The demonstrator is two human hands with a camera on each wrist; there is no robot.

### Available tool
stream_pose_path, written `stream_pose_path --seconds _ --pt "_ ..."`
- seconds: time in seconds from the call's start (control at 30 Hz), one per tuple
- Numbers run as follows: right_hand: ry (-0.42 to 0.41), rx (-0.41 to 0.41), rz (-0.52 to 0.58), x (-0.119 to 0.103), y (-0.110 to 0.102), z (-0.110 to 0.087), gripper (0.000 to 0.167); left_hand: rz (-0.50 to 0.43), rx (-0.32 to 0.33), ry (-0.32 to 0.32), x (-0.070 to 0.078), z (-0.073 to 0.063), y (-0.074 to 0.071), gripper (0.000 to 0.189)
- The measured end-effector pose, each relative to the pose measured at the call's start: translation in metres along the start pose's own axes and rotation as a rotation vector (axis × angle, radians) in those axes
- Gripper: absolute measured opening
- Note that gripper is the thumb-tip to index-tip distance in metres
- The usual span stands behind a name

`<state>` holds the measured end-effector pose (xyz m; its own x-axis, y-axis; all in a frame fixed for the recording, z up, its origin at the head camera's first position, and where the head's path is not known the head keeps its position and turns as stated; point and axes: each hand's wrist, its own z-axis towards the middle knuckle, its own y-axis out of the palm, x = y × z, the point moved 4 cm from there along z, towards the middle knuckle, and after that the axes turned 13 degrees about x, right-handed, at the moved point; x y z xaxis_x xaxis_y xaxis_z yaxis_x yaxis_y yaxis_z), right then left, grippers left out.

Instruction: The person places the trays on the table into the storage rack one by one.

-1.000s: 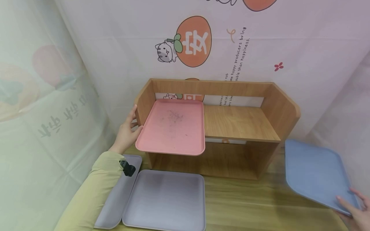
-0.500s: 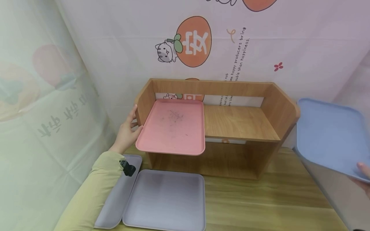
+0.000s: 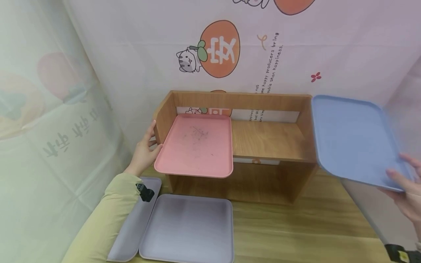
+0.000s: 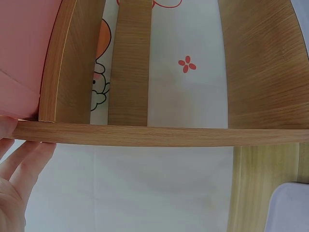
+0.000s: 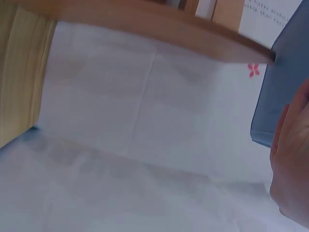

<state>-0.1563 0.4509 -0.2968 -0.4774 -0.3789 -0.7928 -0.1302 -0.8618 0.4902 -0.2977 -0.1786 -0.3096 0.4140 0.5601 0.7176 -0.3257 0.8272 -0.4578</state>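
Observation:
A two-tier wooden shelf stands against the back wall. My left hand holds its left side panel, fingers along the outer face and thumb by the front edge. A pink tray with dark specks lies on the left of the upper tier, its front overhanging the edge. My right hand grips a blue tray by its near right corner. That tray is raised and tilted, covering part of the shelf's right side panel from the head view. The right wrist view shows the hand against the tray.
A light purple tray lies on the wooden table in front of the shelf. Beside it is another purple tray, partly under the left sleeve. Printed cloth hangs behind and at both sides.
My right hand has lifted the blue tray from low on the right, then brought it leftward to the shelf's right side. My left hand and the pink tray have stayed in place.

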Motion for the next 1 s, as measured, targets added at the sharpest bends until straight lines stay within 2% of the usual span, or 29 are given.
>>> stream_pose_path --seconds 0.03,0.1,0.13,0.27,0.37,0.43,0.6,0.67,0.87,1.0 --pt "0.124 0.053 0.141 0.005 0.004 0.000 0.048 0.001 0.000 0.000 0.000 0.000 0.000 0.087" --pt "0.153 -0.047 0.226 0.011 0.021 0.000 0.047 0.003 -0.001 -0.001 -0.001 0.000 0.000 0.087" --pt "0.165 -0.079 0.236 0.013 0.030 -0.002 0.047 0.002 -0.002 -0.002 -0.001 0.000 0.000 0.087" --pt "0.188 -0.131 0.155 0.024 0.057 -0.007 0.048 0.000 0.000 0.011 -0.001 0.000 0.000 0.087" --pt "0.196 -0.125 0.085 0.031 0.071 -0.009 0.047 -0.002 -0.002 0.008 -0.001 0.000 0.000 0.088" --pt "0.214 -0.125 -0.001 0.036 0.077 -0.011 0.046 -0.002 -0.004 0.002 -0.001 0.000 0.000 0.088" --pt "0.247 -0.073 -0.341 0.051 0.084 -0.018 0.044 -0.004 0.001 0.007 -0.001 0.000 0.000 0.088" --pt "0.254 -0.054 -0.385 0.059 0.085 -0.021 0.044 -0.006 0.004 0.011 0.000 0.000 0.000 0.088" --pt "0.273 -0.058 -0.324 0.080 0.086 -0.031 0.043 0.002 0.001 0.001 -0.002 0.000 0.002 0.088" --pt "0.349 -0.031 -0.343 0.088 0.082 -0.035 0.042 -0.002 0.005 0.011 -0.003 0.000 0.002 0.088"
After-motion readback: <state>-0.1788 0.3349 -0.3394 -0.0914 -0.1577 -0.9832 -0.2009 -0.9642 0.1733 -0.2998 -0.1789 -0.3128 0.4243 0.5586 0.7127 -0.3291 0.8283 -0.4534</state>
